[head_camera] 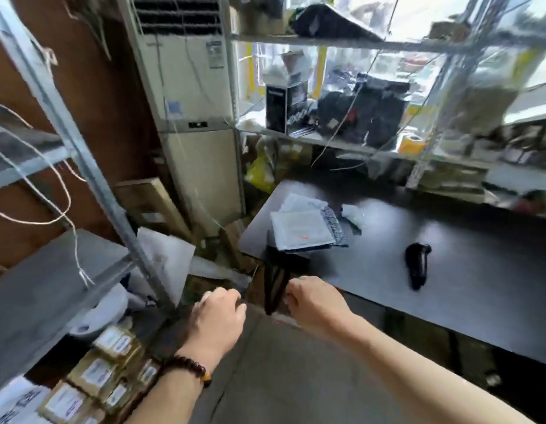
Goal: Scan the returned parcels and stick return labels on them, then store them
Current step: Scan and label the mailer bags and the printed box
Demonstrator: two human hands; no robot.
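Note:
A black mailer bag [276, 283] hangs over the near left corner of the black table [449, 295]. My right hand [314, 304] is curled at the bag's right edge and grips it. Just left of the bag, my left hand [219, 316] is curled into a fist, with a bead bracelet on its wrist. What it holds is blurred. A stack of white and grey parcels [302, 231] lies on the table behind the bag. The black handheld scanner [417, 264] lies on the table to the right, apart from both hands.
A metal shelf rack [91, 179] stands at left, with labelled cardboard boxes [97, 374] on the floor below it. A standing air conditioner [189, 117] is behind. Shelves [357, 148] above the table hold dark packages and a yellow tape roll [412, 144].

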